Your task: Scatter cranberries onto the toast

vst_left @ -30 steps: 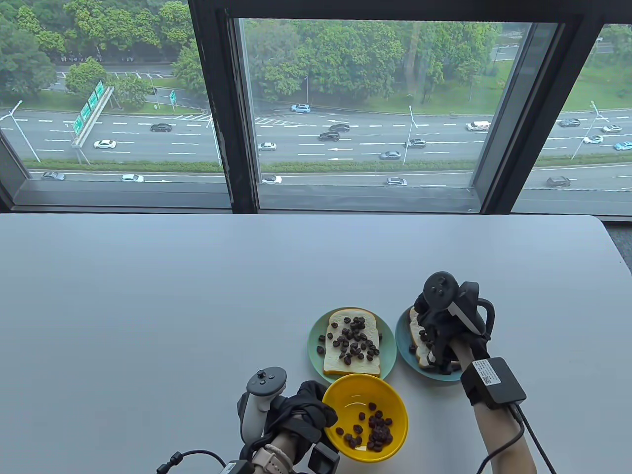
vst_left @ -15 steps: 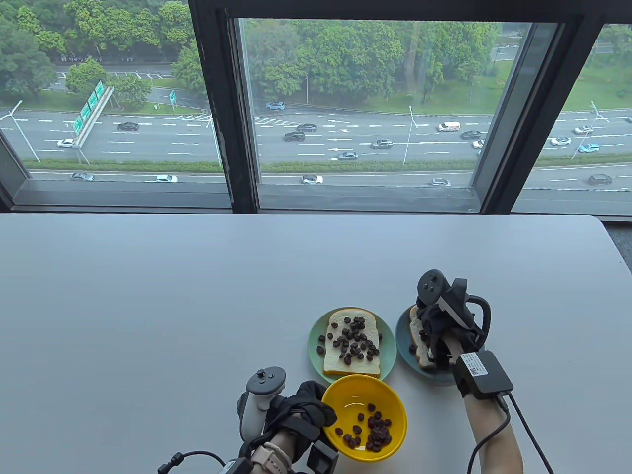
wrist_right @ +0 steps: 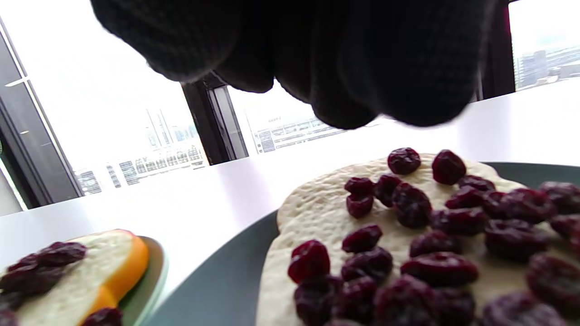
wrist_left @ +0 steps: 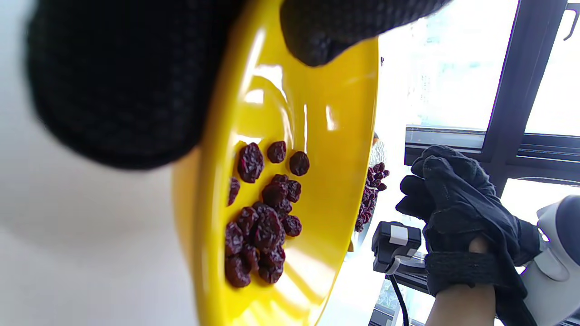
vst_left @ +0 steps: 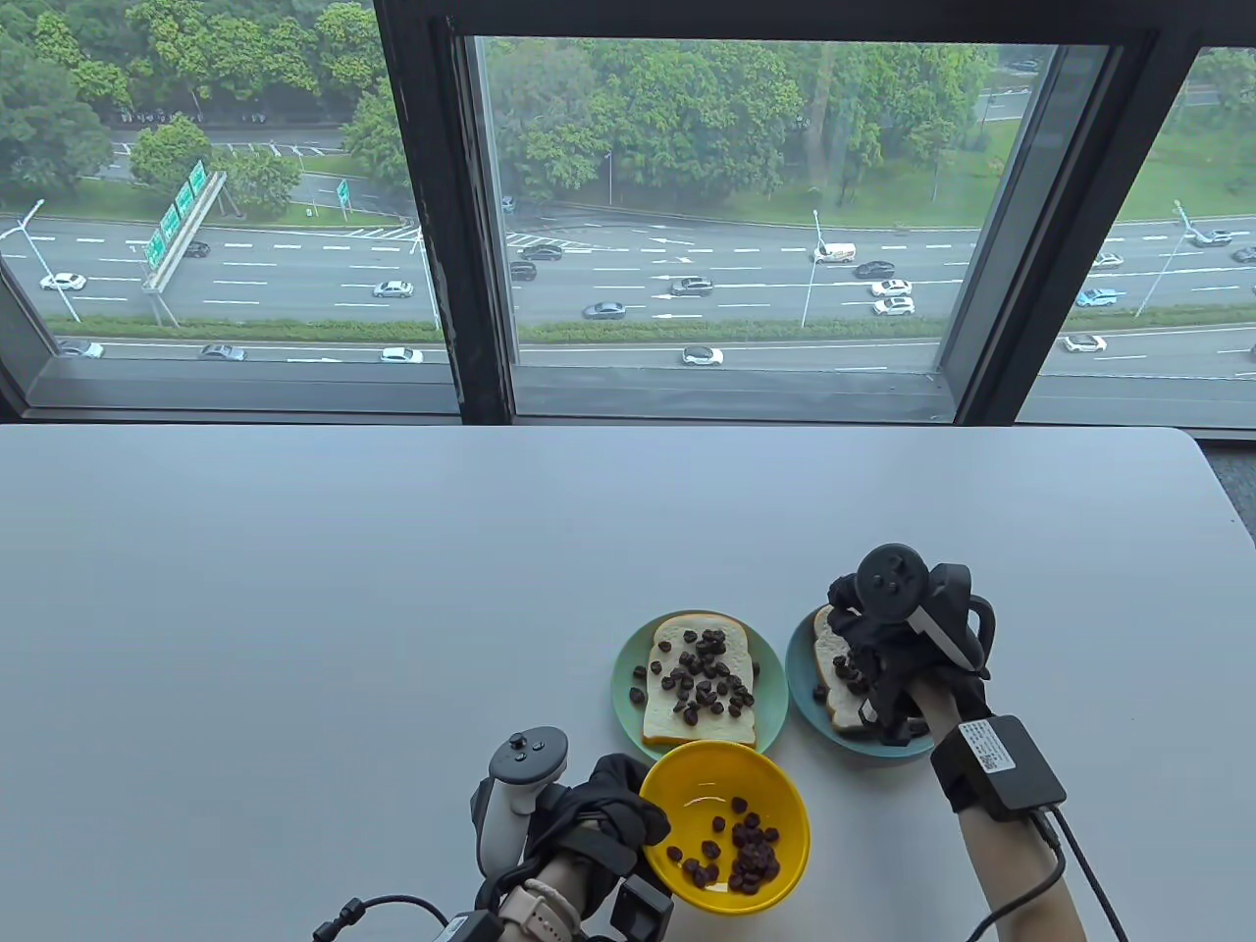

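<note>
My left hand (vst_left: pixel 633 819) grips the left rim of a yellow bowl (vst_left: pixel 692 785), thumb (wrist_left: pixel 326 36) over the rim. The bowl holds a small heap of dark cranberries (vst_left: pixel 741 856), which also show in the left wrist view (wrist_left: pixel 263 217). My right hand (vst_left: pixel 868 677) hovers low over a toast slice (vst_left: pixel 829 643) on a blue plate (vst_left: pixel 800 682). Its fingers (wrist_right: pixel 344 68) are bunched together just above that toast (wrist_right: pixel 317 213), which carries many cranberries (wrist_right: pixel 408 203). No cranberry shows between the fingers. A second toast (vst_left: pixel 677 726), well covered with cranberries, lies on a green plate (vst_left: pixel 628 657).
The white table (vst_left: pixel 392 589) runs back to a large window (vst_left: pixel 687 196). Both plates and the bowl sit close together near the front edge. Cables trail from both wrists, the right one (vst_left: pixel 1070 863) down to the bottom edge.
My right hand drifted a little left and away, then back right over the blue plate's toast. My left hand and the yellow bowl have stayed put.
</note>
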Action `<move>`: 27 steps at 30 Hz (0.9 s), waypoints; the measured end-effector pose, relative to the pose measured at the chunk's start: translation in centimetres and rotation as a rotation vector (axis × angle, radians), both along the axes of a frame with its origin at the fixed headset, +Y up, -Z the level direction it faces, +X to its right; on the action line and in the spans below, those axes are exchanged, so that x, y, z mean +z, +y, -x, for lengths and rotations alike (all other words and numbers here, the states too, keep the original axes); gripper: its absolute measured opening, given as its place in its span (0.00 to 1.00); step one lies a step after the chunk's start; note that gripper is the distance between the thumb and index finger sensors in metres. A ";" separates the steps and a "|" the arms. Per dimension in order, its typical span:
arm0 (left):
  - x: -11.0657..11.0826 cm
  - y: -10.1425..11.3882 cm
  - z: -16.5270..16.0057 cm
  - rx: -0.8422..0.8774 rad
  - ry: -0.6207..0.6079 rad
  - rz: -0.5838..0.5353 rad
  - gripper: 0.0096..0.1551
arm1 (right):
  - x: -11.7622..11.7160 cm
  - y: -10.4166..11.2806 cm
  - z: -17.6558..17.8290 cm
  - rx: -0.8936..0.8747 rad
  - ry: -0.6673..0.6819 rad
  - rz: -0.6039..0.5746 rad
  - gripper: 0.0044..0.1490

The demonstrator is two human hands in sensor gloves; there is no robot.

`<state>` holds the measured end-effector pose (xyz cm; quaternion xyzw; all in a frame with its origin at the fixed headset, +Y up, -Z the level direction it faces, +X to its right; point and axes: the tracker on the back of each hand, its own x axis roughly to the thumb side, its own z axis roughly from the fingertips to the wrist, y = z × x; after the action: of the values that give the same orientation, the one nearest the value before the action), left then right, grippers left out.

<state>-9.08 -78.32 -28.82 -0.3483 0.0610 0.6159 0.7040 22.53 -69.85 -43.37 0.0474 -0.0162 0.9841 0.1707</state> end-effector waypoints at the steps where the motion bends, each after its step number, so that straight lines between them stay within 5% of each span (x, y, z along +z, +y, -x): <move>1: 0.0 0.0 0.0 0.001 0.002 -0.003 0.34 | 1.0 0.6 0.7 -0.035 0.067 0.005 0.30; 9: 0.2 0.5 -0.1 0.000 0.020 -0.040 0.34 | 9.7 3.0 6.6 -0.058 0.504 0.112 0.42; 13: 0.4 0.6 -0.3 0.021 0.024 -0.037 0.34 | 13.8 2.0 9.3 0.134 0.686 0.209 0.46; 17: 0.6 0.6 -0.5 0.026 0.021 -0.037 0.34 | 15.3 0.0 10.7 0.333 0.735 0.255 0.51; 22: 0.8 0.7 -0.7 0.006 0.028 -0.056 0.34 | 15.9 -2.1 12.3 0.353 0.756 0.295 0.53; 27: 0.8 0.7 -0.7 0.013 0.047 -0.061 0.34 | 16.3 -2.9 13.2 0.516 0.714 0.084 0.47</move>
<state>-8.34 -77.64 -28.05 -0.3126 0.0565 0.6299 0.7087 9.35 -72.74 -27.09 0.3799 0.0961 0.9162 -0.0841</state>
